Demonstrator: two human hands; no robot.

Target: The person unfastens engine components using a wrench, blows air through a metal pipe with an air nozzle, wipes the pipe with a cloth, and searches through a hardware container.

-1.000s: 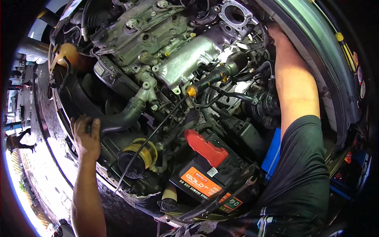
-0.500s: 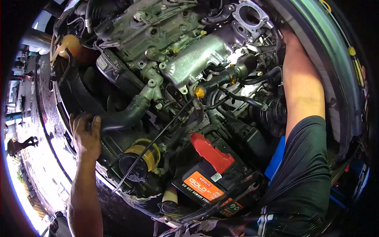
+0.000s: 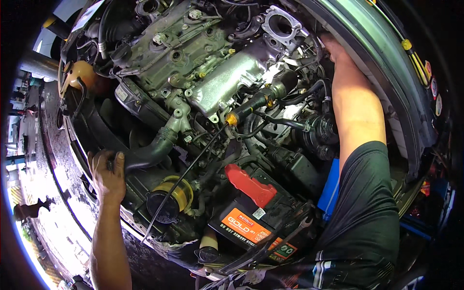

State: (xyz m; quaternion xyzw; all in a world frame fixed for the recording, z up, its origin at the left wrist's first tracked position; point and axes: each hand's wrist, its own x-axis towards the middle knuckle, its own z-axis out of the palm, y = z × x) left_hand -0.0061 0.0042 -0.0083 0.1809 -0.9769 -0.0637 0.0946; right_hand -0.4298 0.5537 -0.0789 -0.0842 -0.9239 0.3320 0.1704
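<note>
My left hand (image 3: 107, 176) lies on the front edge of the engine bay, its fingers spread and holding nothing. Close to its thumb runs a thick black radiator hose (image 3: 150, 154). On the far right, my right arm reaches deep between the engine and the rear wall of the bay. Only the back part of my right hand (image 3: 331, 48) shows, and its fingers are hidden among hoses and wiring. Near it are a metal throttle flange (image 3: 282, 28) with a round opening and the silver intake manifold (image 3: 232, 79).
A black battery (image 3: 266, 212) with a red terminal cover (image 3: 251, 186) sits nearest me, a wrench (image 3: 290, 234) on its edge. A work light (image 3: 251, 107) with an orange end rests on the engine. A thin black rod (image 3: 186, 174) slants across the bay by a yellow-collared reservoir (image 3: 179, 193).
The view has shifted, so the engine and battery sit slightly further left in the picture. My left hand keeps its place on the front edge, and my right arm still reaches behind the engine.
</note>
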